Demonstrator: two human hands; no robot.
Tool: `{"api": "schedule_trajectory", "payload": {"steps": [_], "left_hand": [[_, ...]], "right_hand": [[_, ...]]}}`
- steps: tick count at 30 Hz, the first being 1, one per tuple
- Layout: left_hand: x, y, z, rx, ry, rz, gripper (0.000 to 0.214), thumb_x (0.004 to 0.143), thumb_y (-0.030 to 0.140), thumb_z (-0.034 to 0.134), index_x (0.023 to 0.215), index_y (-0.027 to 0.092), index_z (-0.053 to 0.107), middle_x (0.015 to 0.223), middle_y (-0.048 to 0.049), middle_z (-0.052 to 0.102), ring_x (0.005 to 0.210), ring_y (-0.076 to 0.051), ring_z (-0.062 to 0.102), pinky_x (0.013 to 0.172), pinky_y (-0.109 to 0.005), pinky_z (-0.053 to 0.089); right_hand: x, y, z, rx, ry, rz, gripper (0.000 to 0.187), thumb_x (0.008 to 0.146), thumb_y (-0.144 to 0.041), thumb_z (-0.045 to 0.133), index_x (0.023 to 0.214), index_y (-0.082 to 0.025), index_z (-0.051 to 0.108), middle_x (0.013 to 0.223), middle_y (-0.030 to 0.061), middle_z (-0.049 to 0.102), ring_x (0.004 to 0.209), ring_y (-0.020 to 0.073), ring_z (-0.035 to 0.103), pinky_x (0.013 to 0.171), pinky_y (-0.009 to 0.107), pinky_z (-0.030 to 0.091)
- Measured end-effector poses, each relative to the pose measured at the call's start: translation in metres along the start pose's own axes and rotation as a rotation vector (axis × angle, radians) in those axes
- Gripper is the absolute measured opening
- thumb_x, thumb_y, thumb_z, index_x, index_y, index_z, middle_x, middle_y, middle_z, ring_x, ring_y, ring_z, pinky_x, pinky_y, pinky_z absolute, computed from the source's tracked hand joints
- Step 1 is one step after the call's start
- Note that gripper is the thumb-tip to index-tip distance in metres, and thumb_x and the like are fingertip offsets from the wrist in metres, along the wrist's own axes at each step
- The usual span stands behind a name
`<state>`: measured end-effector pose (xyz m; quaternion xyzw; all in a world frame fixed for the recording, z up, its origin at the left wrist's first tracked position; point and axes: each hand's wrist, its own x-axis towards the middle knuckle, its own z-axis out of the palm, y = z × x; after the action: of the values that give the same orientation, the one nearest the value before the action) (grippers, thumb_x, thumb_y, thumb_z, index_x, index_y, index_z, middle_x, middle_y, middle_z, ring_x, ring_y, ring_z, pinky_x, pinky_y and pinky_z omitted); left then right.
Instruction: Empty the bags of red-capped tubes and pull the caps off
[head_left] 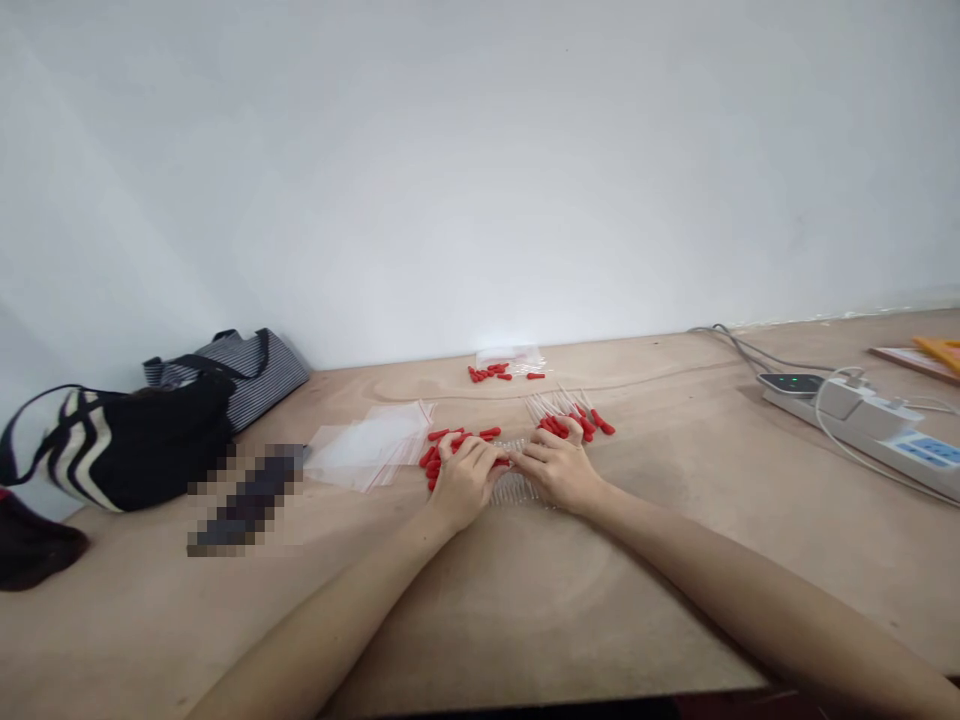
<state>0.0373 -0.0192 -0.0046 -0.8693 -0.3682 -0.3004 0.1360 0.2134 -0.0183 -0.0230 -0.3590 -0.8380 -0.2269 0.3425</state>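
Observation:
My left hand [466, 480] is closed, its fingertips pinching a red rubber bulb [501, 462]. Touching or nearly touching it, my right hand [561, 470] is closed too; its fingertips meet the bulb's end, and whatever thin piece they hold is hidden. Loose red bulbs [431, 468] lie beside and behind my left hand. Under and between the hands is a row of thin clear dropper tubes [514, 490]. Just beyond my right hand, several droppers [581, 415] with red bulbs on pale stems lie in a heap.
Clear zip bags [371, 445] lie flat at the left. Farther back are more red bulbs [487, 372] by a clear bag [510, 354]. Black and striped bags [262, 375] stand far left, near a pixelated dark object [251, 500]. A power strip [915, 450] with cables lies right.

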Motion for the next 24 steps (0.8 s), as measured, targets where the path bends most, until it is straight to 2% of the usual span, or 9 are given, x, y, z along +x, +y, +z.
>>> {"api": "schedule_trajectory", "payload": {"steps": [3,8,14,20,22,24], "left_hand": [[-0.003,0.001,0.003,0.042,0.058,-0.013,0.016,0.085,0.030,0.046,0.079,0.021,0.059,0.075,-0.0004,0.066,0.076,-0.017,0.053,0.082,-0.039,0.022],[-0.007,0.003,-0.002,0.147,0.017,0.036,0.023,0.084,0.031,0.047,0.067,0.020,0.059,0.067,0.0000,0.063,0.074,-0.016,0.051,0.081,-0.038,0.023],[-0.004,0.006,-0.008,0.176,0.021,0.068,0.023,0.085,0.028,0.045,0.067,0.023,0.060,0.065,0.0020,0.062,0.077,-0.016,0.051,0.084,-0.037,0.021],[-0.004,-0.001,-0.014,0.168,0.012,0.094,0.023,0.086,0.027,0.042,0.072,0.025,0.060,0.067,0.0027,0.064,0.077,-0.016,0.053,0.082,-0.037,0.023],[-0.003,-0.012,-0.019,0.163,0.070,0.001,0.024,0.086,0.025,0.042,0.070,0.024,0.060,0.067,0.0020,0.064,0.076,-0.016,0.054,0.081,-0.038,0.024],[-0.002,-0.025,-0.024,0.127,0.142,-0.184,0.023,0.084,0.026,0.043,0.069,0.022,0.061,0.067,0.0001,0.064,0.074,-0.017,0.054,0.079,-0.037,0.028]], "right_hand": [[-0.001,-0.001,-0.006,0.022,-0.076,0.017,0.022,0.081,-0.014,0.043,0.082,-0.023,0.063,0.058,-0.0018,0.058,0.070,0.0130,0.044,0.085,0.037,0.014],[0.002,-0.001,-0.022,0.106,-0.262,0.065,0.027,0.084,-0.020,0.038,0.079,-0.025,0.063,0.060,-0.0001,0.058,0.076,0.0149,0.043,0.082,0.036,0.015],[0.005,0.003,-0.026,0.258,-0.292,0.119,0.021,0.082,-0.029,0.045,0.076,-0.025,0.065,0.060,-0.0011,0.059,0.075,0.0135,0.043,0.081,0.035,0.014],[0.007,0.010,-0.033,0.397,-0.418,0.214,0.033,0.086,-0.035,0.039,0.067,-0.023,0.063,0.057,-0.0015,0.058,0.072,0.0134,0.043,0.078,0.036,0.016],[0.005,0.018,-0.034,0.390,-0.448,0.286,0.035,0.086,-0.035,0.039,0.064,-0.021,0.062,0.058,-0.0012,0.058,0.072,0.0139,0.045,0.077,0.035,0.017],[0.002,0.024,-0.032,0.368,-0.453,0.393,0.035,0.087,-0.034,0.038,0.065,-0.021,0.062,0.061,-0.0006,0.060,0.072,0.0147,0.047,0.075,0.034,0.019]]}}
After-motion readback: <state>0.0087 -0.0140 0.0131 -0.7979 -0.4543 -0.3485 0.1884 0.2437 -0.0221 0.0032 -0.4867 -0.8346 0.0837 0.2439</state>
